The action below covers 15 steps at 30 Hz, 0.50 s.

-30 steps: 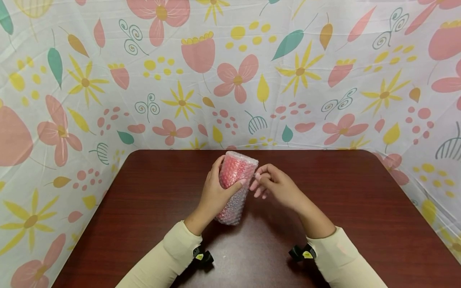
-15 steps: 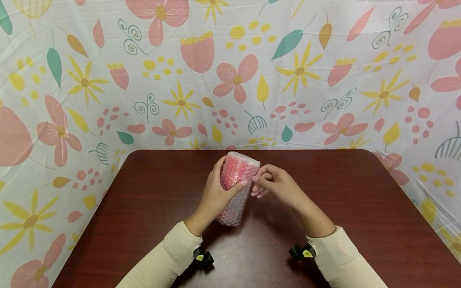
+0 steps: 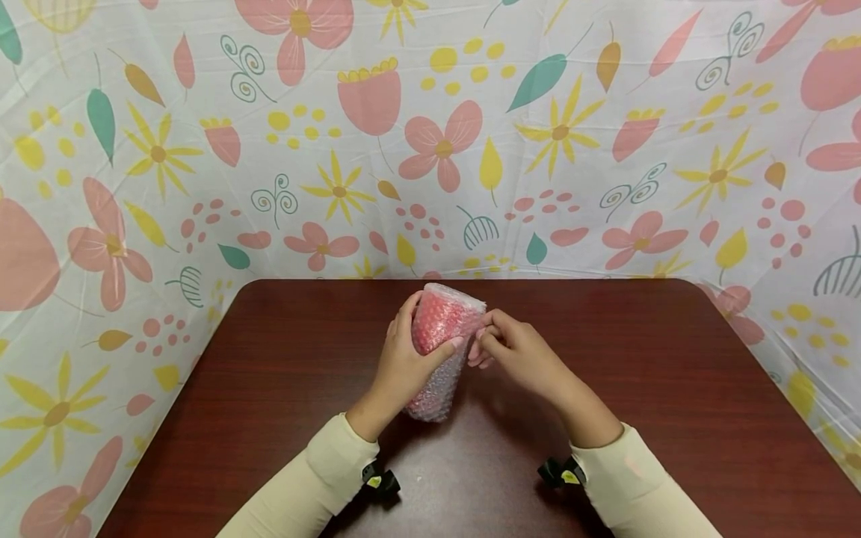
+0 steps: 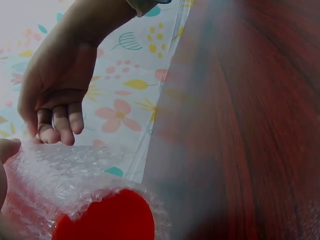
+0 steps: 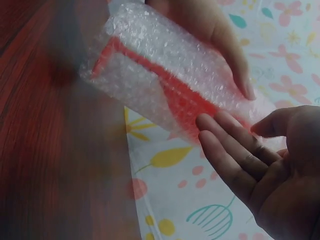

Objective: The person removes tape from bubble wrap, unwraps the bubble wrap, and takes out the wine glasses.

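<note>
A red object wrapped in bubble wrap [image 3: 440, 344] stands slightly tilted above the dark table. My left hand [image 3: 403, 351] grips it from the left, the thumb across its front. In the left wrist view a smooth, rounded red end [image 4: 112, 220] shows past the ragged edge of the bubble wrap [image 4: 65, 172]. At the upper right side my right hand [image 3: 521, 351] pinches the wrap's edge between thumb and forefinger. Its other fingers [image 5: 232, 155] reach out loosely beside the package in the right wrist view. What the red object is cannot be told through the wrap.
The reddish-brown table [image 3: 282, 396] has rounded far corners. Behind it and at both sides hangs a white cloth [image 3: 430, 149] printed with flowers and leaves. Black straps [image 3: 380, 482] sit at both cuffs.
My right hand has closed in on the wrap's upper right edge and taken it between thumb and forefinger. The package has shifted slightly to the right in my left hand.
</note>
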Available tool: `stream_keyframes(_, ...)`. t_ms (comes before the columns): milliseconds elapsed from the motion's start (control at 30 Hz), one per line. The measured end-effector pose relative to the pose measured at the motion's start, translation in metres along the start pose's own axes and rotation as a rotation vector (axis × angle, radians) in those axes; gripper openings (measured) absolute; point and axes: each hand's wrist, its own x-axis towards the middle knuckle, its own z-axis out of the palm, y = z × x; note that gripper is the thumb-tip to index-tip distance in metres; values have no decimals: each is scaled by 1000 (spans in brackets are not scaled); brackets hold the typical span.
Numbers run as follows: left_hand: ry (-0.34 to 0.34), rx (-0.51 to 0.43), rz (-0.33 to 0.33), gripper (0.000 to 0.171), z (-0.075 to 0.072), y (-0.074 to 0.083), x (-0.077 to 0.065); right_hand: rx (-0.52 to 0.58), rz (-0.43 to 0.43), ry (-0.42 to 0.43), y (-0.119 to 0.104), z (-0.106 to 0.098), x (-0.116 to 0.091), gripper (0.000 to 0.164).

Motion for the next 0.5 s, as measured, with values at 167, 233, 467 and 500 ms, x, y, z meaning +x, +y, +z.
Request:
stream_keyframes(167,27,19,2,95,0,0,0,-12,-39,-22,-2,1,-1,14)
stream_keyframes(233,32,23,4,95,0,-1,0,2,-41,-35,-2,1,-1,15)
stream_keyframes(467,37,12,2,94,0,-1,1,56,-8,-45,-2,-1,0,17)
stream_keyframes(500,35,5,3,94,-1,-1,1,59,-5,-36,-3,-1,-1,17)
